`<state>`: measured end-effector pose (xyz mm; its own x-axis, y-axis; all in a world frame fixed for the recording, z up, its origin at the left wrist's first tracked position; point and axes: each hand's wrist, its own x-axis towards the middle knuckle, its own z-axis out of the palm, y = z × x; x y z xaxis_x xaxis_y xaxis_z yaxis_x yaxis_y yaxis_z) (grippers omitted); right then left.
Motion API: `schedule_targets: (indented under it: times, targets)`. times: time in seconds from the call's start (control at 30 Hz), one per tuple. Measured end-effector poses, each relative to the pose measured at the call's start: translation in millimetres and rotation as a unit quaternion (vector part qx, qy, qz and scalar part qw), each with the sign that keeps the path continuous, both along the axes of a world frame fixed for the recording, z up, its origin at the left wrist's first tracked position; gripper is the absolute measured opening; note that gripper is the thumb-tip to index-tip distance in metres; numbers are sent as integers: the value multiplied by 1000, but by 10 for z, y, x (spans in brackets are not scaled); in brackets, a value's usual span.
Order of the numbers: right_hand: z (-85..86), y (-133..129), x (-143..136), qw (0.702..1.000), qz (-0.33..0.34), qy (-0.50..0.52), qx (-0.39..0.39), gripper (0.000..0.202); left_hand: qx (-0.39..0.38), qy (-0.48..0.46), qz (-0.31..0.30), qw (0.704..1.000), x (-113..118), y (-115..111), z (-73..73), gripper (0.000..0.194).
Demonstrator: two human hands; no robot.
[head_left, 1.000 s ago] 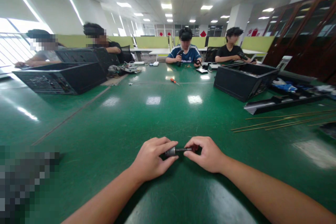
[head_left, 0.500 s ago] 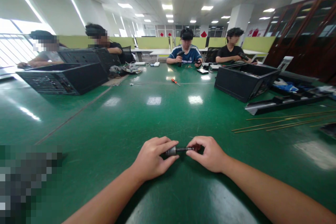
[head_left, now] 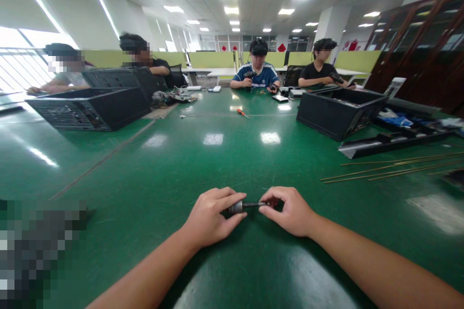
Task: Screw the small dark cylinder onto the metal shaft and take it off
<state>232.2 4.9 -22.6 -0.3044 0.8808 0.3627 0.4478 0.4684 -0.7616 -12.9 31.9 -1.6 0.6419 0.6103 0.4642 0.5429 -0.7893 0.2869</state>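
Observation:
My left hand is closed around a grey metal cylinder, low in the middle of the view. A thin dark shaft runs from the cylinder towards the right. Its far end is pinched between the thumb and forefinger of my right hand. The cylinder and shaft lie level, just over the green table. My fingers hide the cylinder's left end and the shaft's right tip.
An orange screwdriver lies farther back. Black computer cases stand at the left and right, with thin brass rods at the right. Several people sit around the table; the one across holds a drill. A pixelated dark object sits lower left.
My right hand has shifted very slightly to the right and up along the shaft, with a little more of the shaft showing. My left hand looks the same.

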Motion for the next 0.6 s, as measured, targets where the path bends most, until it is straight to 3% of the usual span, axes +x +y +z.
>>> schedule_targets:
  times: [0.6]
  targets:
    - [-23,15,25,1000,-6,-6,5,7,14,5,3,1000,-19,21,20,31]
